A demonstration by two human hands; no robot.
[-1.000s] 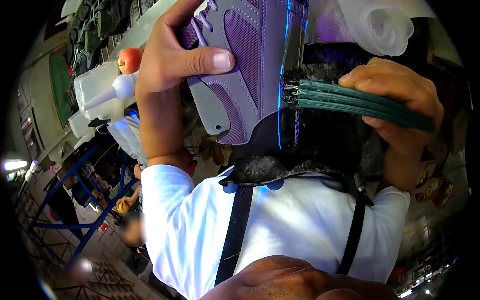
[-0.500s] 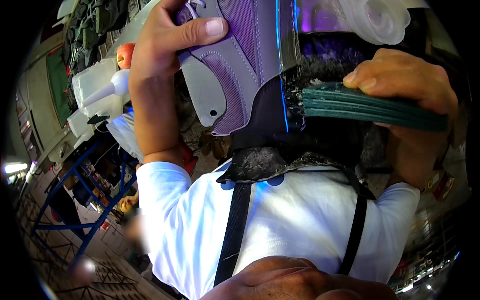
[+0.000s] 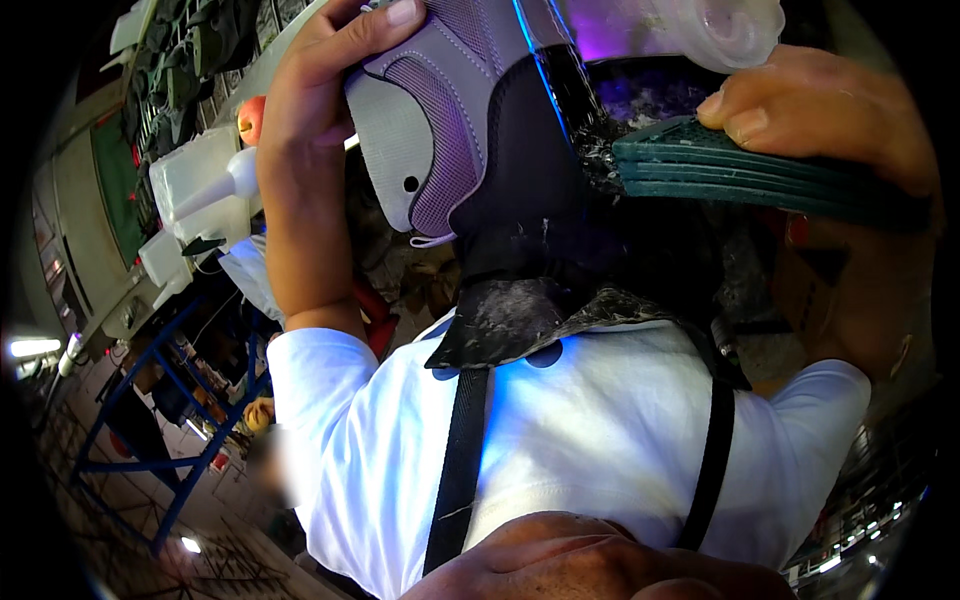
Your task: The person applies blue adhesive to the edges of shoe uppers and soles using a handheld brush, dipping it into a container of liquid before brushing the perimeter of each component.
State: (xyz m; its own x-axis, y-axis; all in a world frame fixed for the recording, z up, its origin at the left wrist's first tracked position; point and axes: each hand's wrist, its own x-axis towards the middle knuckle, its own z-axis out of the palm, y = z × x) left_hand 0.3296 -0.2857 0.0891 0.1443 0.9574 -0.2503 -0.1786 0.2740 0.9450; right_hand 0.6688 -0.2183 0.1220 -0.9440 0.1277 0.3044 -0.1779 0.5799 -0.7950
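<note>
My left hand [image 3: 315,70] is closed on a grey-purple shoe [image 3: 435,90] with mesh panels, its thumb pressed on the upper. A pale grey piece with a small hole sits at the shoe's left end, and a dark, shiny edge runs along its right side. My right hand [image 3: 830,115] grips a dark green layered block [image 3: 720,170], fingers on top. The block's left end is close to the shoe's dark edge; I cannot tell whether they touch. Below both hangs my black apron [image 3: 520,320], marked with pale dust.
A clear plastic container [image 3: 735,30] stands beyond my right hand. To the left are a white nozzle bottle [image 3: 225,185], a translucent tub [image 3: 185,165] and a red apple [image 3: 252,120]. A blue metal frame [image 3: 180,465] is at the lower left.
The shoe has shifted up and slightly left with my left hand. My right hand and the green block have moved up and a little right.
</note>
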